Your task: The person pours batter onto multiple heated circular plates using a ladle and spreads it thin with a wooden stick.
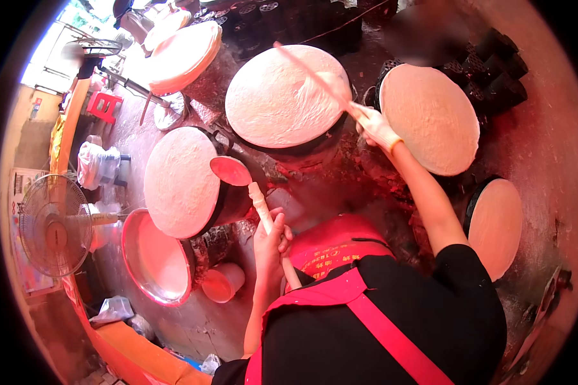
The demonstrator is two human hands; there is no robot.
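My right hand (374, 126), in a white knitted glove, grips a long thin flat stick (313, 74). The stick slants over a round pale sheet of dough or batter (269, 106), which covers a dark round griddle. Part of that sheet's surface is wrinkled under the stick; whether they touch, I cannot tell. My left hand (271, 238) is bare and closed around the pale handle (261, 204) of a ladle. The ladle's round bowl (230, 171) hangs beside another covered griddle (180, 183) at the left.
More pale round sheets lie to the right (431, 120) and lower right (495, 228). A wide metal basin (161, 260) and a plastic bucket (224, 281) stand at the left. An electric fan (55, 226), a red stool (104, 107) and dark perforated briquettes (501, 72) are around.
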